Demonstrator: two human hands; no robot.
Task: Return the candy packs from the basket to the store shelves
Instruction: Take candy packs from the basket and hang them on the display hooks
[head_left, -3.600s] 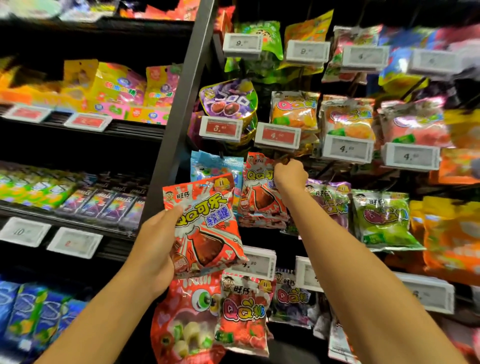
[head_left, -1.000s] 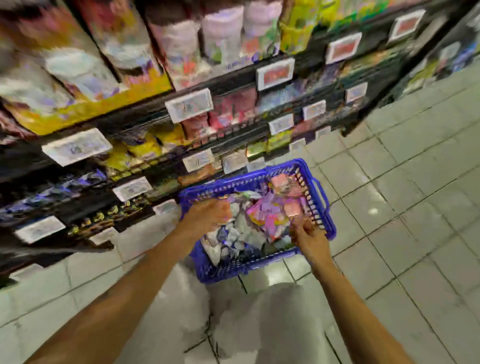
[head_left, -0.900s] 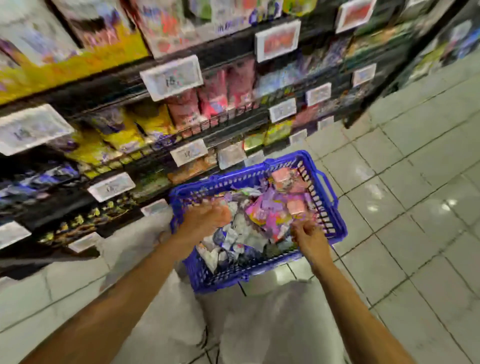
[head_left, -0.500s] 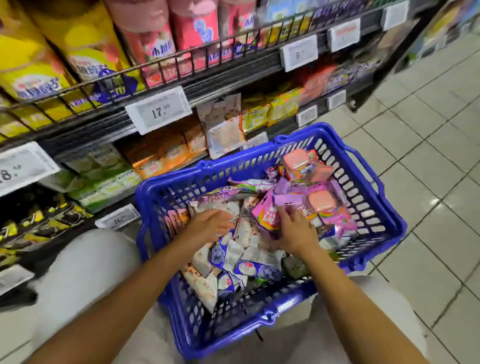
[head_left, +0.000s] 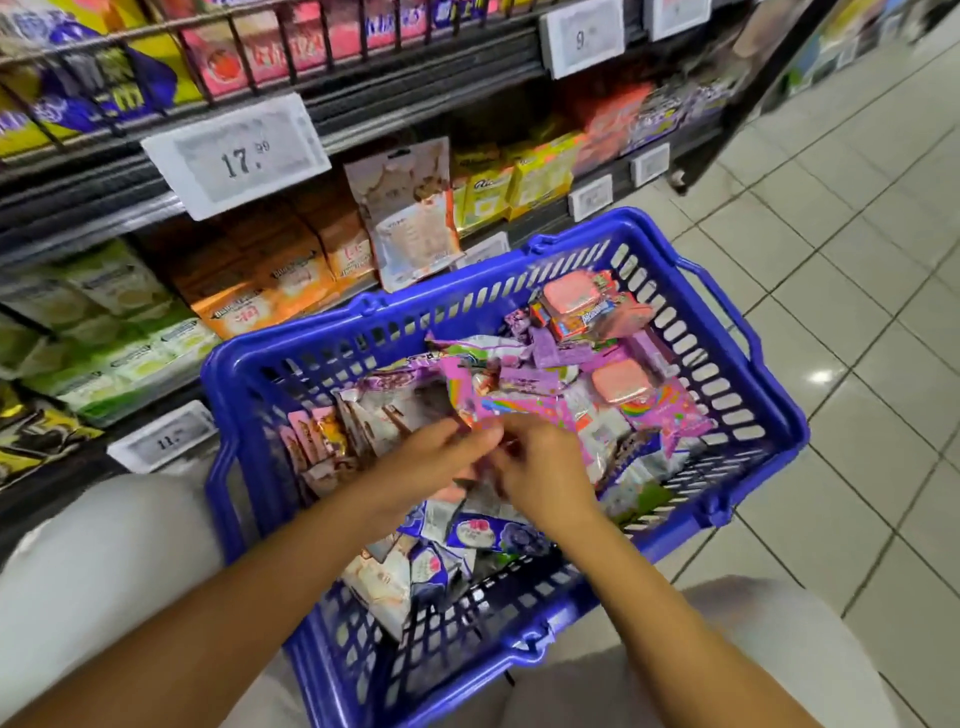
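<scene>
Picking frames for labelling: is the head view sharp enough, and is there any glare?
Head view: basket and the 17.99 price tag read sharply; both hands are slightly motion-smeared; top-right shelves blur; small ceiling-light glare on the floor tile; wide-angle bending at edges.

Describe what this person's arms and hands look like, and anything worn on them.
Both forearms are bare right up to the frame's edge: no sleeves, watch, bracelets or gloves in view. The left hand and right hand show no rings or markings that can be made out. Pale trousers cover the knees below.

Blue plastic basket (head_left: 769, 415); glossy foil candy packs (head_left: 524, 410); glossy floor tiles (head_left: 852, 218).
</scene>
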